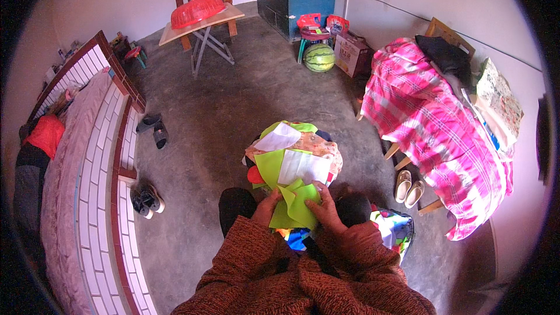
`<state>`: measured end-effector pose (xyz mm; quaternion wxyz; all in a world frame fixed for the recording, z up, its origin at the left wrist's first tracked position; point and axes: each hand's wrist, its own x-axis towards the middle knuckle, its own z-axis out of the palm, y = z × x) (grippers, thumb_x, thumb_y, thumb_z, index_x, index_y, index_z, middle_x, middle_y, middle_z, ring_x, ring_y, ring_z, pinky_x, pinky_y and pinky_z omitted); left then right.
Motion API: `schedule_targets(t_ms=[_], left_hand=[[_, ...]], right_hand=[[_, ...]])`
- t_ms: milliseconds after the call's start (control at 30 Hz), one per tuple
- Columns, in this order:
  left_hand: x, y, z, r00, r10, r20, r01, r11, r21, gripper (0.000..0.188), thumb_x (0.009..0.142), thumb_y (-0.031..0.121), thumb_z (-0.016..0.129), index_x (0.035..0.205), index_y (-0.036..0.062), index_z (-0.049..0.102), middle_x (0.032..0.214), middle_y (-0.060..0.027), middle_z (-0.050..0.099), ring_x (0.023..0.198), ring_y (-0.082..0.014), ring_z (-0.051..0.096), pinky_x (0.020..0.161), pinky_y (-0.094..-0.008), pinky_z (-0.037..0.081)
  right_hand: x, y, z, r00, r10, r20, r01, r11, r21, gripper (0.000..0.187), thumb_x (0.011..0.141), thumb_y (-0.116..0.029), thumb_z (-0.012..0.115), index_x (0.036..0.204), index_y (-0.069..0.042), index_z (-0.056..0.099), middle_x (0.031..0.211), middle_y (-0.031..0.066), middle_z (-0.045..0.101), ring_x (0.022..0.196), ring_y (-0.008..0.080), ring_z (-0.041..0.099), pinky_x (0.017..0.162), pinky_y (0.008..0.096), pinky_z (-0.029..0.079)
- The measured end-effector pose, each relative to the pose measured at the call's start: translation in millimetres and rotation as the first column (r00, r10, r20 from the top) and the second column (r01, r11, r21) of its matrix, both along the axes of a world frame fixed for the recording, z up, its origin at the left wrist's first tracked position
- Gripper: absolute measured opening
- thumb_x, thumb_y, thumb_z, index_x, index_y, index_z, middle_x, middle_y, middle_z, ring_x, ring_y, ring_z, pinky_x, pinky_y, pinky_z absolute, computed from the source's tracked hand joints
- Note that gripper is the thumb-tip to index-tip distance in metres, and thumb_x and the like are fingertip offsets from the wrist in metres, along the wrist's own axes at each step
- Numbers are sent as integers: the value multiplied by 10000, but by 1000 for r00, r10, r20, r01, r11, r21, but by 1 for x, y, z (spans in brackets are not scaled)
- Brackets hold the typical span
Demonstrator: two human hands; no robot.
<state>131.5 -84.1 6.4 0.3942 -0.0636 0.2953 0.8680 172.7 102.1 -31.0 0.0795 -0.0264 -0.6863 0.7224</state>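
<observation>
Between my knees I hold a lime-green piece of cloth [296, 206], partly folded over itself. My left hand [268, 207] grips its left side, and my right hand [328, 210] grips its right side with the thumb on top. Just beyond lies a heap of fabric pieces: a white piece [304, 167], a flat lime-green piece [269, 166], another white piece [279, 137] and a peach patterned cloth [324, 150]. What supports the heap is hidden. Below my hands, blue and orange scraps [296, 239] show near my lap.
A bag of colourful scraps [394, 230] stands by my right leg. Pale shoes [408, 189] sit beside a bench under a pink plaid cover [420, 128]. Dark shoes [147, 200] lie near the white-tiled bed platform [96, 186]. Farther off are a watermelon [319, 58] and a folding table [204, 25].
</observation>
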Motion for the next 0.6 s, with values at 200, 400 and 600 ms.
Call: schedule_targets(t_ms=[200, 400, 600], left_hand=[[-5, -4, -1, 994, -41, -102, 28, 992, -125, 376, 889, 266, 488, 1167, 14, 512, 1078, -133, 595, 920, -245, 604, 828, -376, 499], [-12, -9, -9, 961, -143, -237, 86, 968, -236, 395, 835, 166, 567, 1195, 21, 493, 1078, -135, 594, 939, -252, 598, 829, -383, 501], [-16, -7, -13, 921, -220, -321, 124, 947, -295, 492, 759, 55, 640, 1222, 39, 474, 1082, -140, 588, 960, -263, 591, 828, -381, 505]], right_hand=[[6, 2, 12, 981, 130, 147, -160, 964, 210, 479, 785, -86, 643, 1229, -106, 465, 1101, 136, 547, 1032, 246, 513, 907, 358, 407], [8, -4, 33, 977, 214, -3, -190, 874, 448, 666, 651, -197, 781, 1234, -106, 473, 1134, 133, 444, 1077, 269, 451, 929, 363, 386], [9, -16, 25, 983, 184, -11, -156, 865, 478, 870, 540, -301, 844, 1266, -70, 425, 1208, 190, 377, 1139, 333, 396, 964, 399, 352]])
